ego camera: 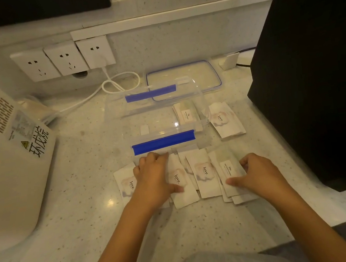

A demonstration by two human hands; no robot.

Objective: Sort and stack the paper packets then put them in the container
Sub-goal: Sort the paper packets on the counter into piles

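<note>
Several white paper packets (204, 173) lie spread on the pale counter just in front of a clear plastic container (122, 124) with blue clips. A small stack of packets (185, 113) stands inside the container at its right end. More packets (226, 121) lie outside it on the right. My left hand (154, 178) rests palm down on the left packets, thumb pressing one marked "love". My right hand (258, 172) pinches the edges of a small pile of packets (231, 171) at the right end of the row.
The container's lid (182, 78) with a blue seal lies behind it. A white appliance (0, 155) stands at the left, a black box (314, 66) at the right. Wall sockets (64, 59) and a looped white cable (120, 82) are behind.
</note>
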